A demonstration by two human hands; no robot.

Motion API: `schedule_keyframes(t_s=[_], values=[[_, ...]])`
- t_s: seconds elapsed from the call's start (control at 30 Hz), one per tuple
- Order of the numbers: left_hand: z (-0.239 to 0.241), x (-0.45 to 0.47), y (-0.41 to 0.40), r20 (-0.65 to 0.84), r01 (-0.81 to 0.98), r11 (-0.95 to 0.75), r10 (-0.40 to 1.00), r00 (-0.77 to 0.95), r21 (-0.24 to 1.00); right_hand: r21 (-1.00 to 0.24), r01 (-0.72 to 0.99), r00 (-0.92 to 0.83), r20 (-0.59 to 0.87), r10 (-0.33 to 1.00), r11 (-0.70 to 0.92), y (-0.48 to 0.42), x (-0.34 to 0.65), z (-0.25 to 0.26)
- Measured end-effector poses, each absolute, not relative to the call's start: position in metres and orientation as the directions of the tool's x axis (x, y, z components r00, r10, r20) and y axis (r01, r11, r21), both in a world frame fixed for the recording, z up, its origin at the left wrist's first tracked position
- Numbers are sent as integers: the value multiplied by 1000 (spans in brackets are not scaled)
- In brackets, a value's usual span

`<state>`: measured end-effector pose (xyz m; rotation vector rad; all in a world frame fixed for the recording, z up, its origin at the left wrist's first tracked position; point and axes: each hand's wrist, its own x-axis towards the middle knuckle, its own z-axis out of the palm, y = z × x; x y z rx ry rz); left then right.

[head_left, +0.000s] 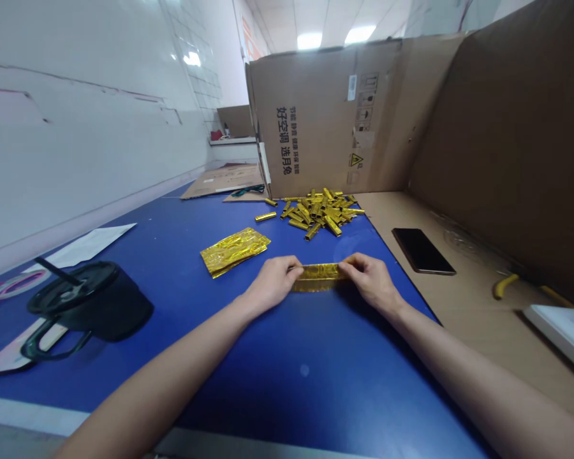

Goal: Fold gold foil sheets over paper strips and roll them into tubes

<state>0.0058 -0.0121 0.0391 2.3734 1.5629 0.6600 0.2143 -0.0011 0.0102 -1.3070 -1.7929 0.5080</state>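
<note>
A strip of gold foil paper [318, 277] lies partly folded along its length, with a raised far edge. My left hand [275, 280] pinches its left end between thumb and fingers. At the other end my right hand [367, 275] grips it in the same way. Left of my left hand rests a stack of flat gold foil sheets [234, 250]. Beyond both hands is a heap of small folded gold foil pieces [323, 209], and one loose folded piece [266, 217] sits apart on its left.
A dark lidded mug with a straw [95, 303] stands on the blue table [268, 395] at left, near white paper [83, 245]. On the right are a phone [423, 250] and a white object [562, 328]. Large cardboard panels [325, 127] rise behind and at right.
</note>
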Motion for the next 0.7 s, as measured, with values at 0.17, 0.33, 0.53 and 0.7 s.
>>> schedule_keyframes(t_s=[0.17,0.33,0.53,0.7], values=[[33,5,8,218,720,-304,952,213,624,-815,503,14,341,940,289,8,215,4],[10,8,12,214,766,-267,962,172,585,-761,610,53,320,946,223,14,216,-6],[13,15,-13,446,824,-502,821,358,263,-604,784,69,311,948,141,15,219,-7],[16,19,-25,346,774,-623,755,556,115,-513,852,59,291,955,104,15,219,-7]])
